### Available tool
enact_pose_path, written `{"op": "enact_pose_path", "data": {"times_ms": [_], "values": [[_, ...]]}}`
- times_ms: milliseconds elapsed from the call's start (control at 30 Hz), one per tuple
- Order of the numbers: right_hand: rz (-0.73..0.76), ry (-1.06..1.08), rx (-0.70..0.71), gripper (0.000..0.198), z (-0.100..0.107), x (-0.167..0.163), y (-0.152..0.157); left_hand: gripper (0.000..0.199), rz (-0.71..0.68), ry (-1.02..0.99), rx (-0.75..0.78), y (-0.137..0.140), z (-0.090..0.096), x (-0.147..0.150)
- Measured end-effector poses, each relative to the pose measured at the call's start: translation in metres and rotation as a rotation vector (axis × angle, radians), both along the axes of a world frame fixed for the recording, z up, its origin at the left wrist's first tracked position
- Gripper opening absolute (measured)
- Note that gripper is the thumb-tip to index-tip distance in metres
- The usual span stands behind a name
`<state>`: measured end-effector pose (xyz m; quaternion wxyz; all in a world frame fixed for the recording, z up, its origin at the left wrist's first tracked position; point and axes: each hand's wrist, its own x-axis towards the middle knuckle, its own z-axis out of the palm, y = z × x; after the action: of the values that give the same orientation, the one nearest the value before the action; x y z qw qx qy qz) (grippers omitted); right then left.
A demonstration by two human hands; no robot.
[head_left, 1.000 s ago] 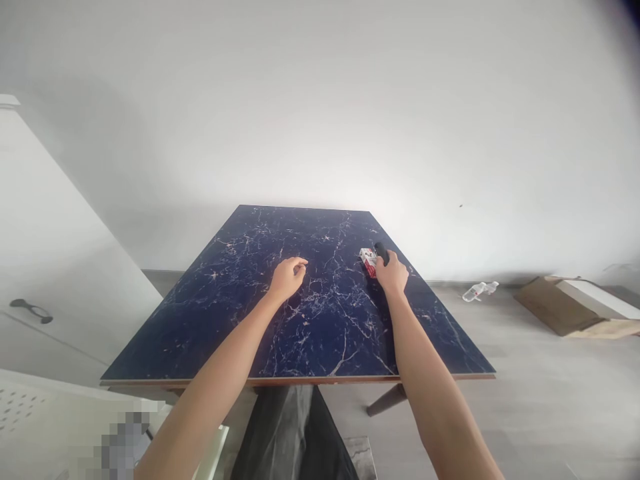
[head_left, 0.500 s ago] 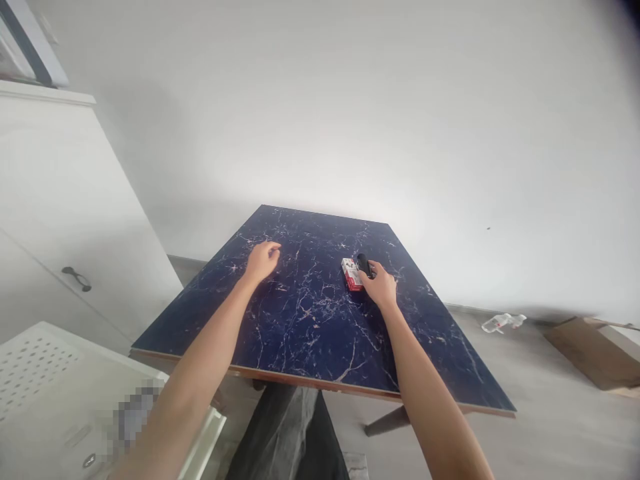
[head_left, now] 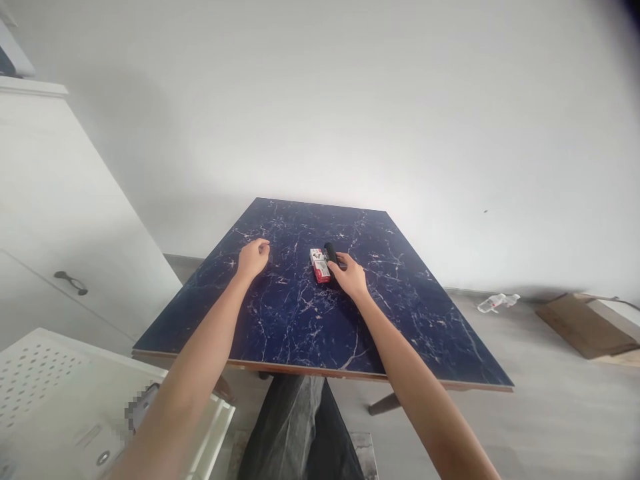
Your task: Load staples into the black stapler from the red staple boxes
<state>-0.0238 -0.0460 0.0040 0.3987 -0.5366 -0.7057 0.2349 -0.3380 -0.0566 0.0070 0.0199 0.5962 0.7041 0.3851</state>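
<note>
Box (head_left: 321,266), black object (head_left: 329,253) — now more central, likely handier.
Right hand (head_left: 350,273) grips the black object — left hand (head_left: 253,259) curled, seemingly empty.

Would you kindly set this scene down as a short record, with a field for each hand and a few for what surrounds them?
Left hand: fingers curled, over the table, no held thing visible
Right hand: thumb and fingers around a black object
Box: red and white, just left of the black object
Tabletop: dark blue, pale veins
Left side: white cabinet, dark handle
Floor, right: brown carton
</note>
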Motion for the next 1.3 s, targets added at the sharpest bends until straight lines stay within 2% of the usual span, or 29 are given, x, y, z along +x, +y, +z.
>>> {"op": "enact_pose_path", "data": {"times_ms": [133, 300, 400, 500, 633, 833, 933, 1000, 1133, 1300], "values": [[0.086, 0.06, -0.029, 0.041, 0.0, -0.012, -0.003, 0.033, -0.083, -0.053, -0.039, 0.0, 0.001, 0.017], [0.162, 0.041, -0.027, 0.052, 0.0, -0.046, -0.012, 0.048, -0.236, -0.2, -0.152, -0.004, 0.0, 0.033], [0.184, 0.043, -0.022, 0.054, 0.0, -0.069, -0.013, 0.049, -0.291, -0.233, -0.144, -0.004, 0.0, 0.037], [0.189, 0.05, -0.021, 0.053, 0.0, -0.095, -0.009, 0.046, -0.323, -0.174, -0.121, -0.001, -0.002, 0.034], [0.216, 0.056, -0.044, 0.043, 0.003, -0.136, -0.003, 0.041, -0.194, -0.033, -0.093, 0.004, -0.003, 0.017], [0.275, 0.04, -0.122, 0.021, 0.004, -0.181, -0.006, 0.046, 0.029, 0.028, -0.133, -0.003, 0.002, -0.013], [0.398, 0.09, -0.149, 0.022, -0.002, -0.181, -0.01, 0.052, 0.167, 0.089, -0.144, -0.01, 0.005, -0.011], [0.417, 0.129, -0.151, 0.022, -0.006, -0.174, -0.008, 0.055, 0.235, 0.17, -0.123, -0.013, 0.005, -0.005], [0.287, 0.277, -0.217, 0.02, -0.011, -0.154, 0.0, 0.059, 0.253, 0.244, -0.08, -0.015, 0.003, 0.004], [0.241, 0.367, -0.244, 0.019, -0.009, -0.145, 0.003, 0.055, 0.236, 0.154, -0.069, -0.016, -0.001, 0.002]]}}
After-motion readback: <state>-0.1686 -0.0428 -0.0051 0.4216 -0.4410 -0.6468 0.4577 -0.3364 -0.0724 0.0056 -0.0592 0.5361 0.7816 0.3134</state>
